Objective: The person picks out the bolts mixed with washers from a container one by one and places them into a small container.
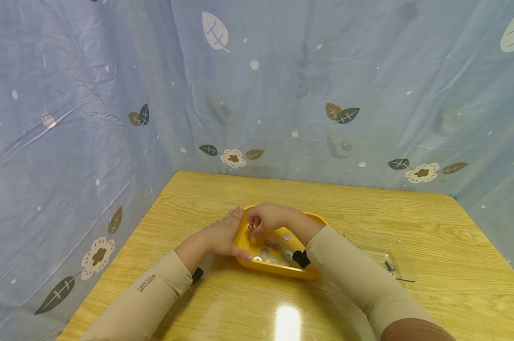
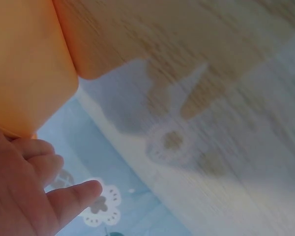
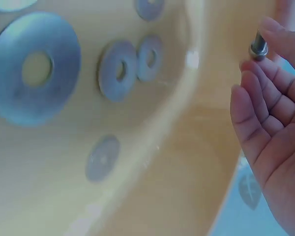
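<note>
A yellow plastic tray (image 1: 278,269) stands on the table with several flat metal washers (image 3: 37,69) lying in it. My left hand (image 1: 223,236) rests against the tray's left side, its fingers extended along the rim and its thumb over the front left corner. Over the tray's left part, my right hand (image 1: 270,219) pinches a small metal bolt (image 3: 258,47) between thumb and fingers. The bolt is clear of the tray floor in the right wrist view. My right forearm hides part of the tray's right side.
On the right, partly behind my right sleeve, lies a clear plastic tray (image 1: 403,258) with a few small metal pieces (image 1: 390,266) in it. A blue patterned curtain (image 1: 282,94) hangs along the back and sides of the wooden table (image 1: 222,303).
</note>
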{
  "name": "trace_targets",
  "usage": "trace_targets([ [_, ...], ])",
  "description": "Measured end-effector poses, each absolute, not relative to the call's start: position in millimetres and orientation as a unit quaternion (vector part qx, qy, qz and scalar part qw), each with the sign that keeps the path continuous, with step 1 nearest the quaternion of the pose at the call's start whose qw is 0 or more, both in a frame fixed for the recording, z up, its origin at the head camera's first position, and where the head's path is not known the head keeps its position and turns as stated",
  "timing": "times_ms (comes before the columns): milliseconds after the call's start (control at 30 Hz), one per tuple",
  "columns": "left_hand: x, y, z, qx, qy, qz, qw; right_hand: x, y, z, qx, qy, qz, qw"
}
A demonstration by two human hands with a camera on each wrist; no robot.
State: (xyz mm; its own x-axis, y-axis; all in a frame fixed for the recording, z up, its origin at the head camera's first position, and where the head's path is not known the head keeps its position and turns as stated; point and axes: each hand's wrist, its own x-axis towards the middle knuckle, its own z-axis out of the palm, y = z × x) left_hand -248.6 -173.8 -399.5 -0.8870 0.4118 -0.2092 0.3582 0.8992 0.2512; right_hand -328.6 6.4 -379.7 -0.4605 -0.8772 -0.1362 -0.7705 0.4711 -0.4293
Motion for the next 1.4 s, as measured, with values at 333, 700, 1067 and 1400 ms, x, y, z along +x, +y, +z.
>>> trace_targets([
  [333, -249, -175, -404, 0.193, 0.968, 0.101, 0.128, -329, 44, -354, -0.491, 0.835, -0.2, 0.148],
  [700, -248, -175, -406, 0.197, 0.968, 0.095, 0.119, -325, 91, -327, -0.479, 0.833, -0.241, 0.137],
  [1067, -250, -173, -405, 0.201, 0.969, 0.087, 0.116, -322, 157, -312, -0.408, 0.868, -0.266, 0.091],
  [1400, -249, -172, -402, 0.202, 0.968, 0.089, 0.117, -318, 212, -328, -0.385, 0.87, -0.291, 0.099],
])
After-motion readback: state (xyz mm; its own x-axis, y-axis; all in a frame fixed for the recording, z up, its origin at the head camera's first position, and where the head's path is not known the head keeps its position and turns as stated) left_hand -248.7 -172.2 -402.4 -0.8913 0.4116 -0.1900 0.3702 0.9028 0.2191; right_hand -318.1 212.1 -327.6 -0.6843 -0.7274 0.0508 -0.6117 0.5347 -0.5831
